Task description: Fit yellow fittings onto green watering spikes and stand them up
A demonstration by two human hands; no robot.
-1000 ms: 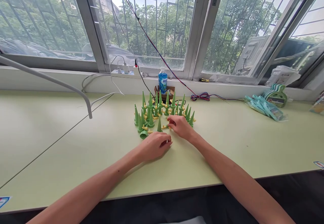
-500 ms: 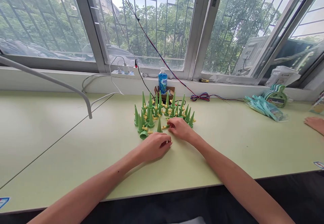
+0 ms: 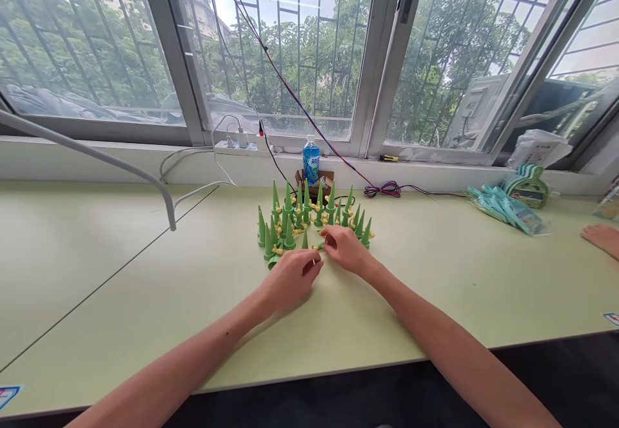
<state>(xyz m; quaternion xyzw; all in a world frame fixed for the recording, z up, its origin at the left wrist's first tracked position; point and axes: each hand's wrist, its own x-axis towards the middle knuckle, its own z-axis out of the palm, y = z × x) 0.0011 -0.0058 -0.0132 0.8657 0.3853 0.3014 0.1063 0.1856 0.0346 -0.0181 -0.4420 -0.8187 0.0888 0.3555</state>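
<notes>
A cluster of green plastic watering spikes (image 3: 289, 234) with yellow valves stands points-up on the pale green table. At its front right, my right hand (image 3: 347, 249) has its fingers closed round a low-lying green watering spike with a yellow valve (image 3: 317, 246); the fingers cover most of it. My left hand (image 3: 296, 273) rests at the cluster's front edge, its thumb and fingers curled together. Whatever they may hold is hidden. Just behind the left hand rise one upright spike (image 3: 305, 240) and a green ring-shaped cap (image 3: 273, 262), both partly covered.
Behind the cluster, a blue bottle (image 3: 311, 162) stands by a small brown box (image 3: 327, 178). Bundled cable (image 3: 383, 189) and bagged teal items (image 3: 507, 209) lie farther right. A white tube (image 3: 120, 162) arches in from the left. Another person's hand (image 3: 601, 237) rests at the right edge.
My left hand has shifted slightly left and up, covering more of the ring-shaped cap. My right hand stays nearly in place at the low-lying spike. The view has tilted a little.
</notes>
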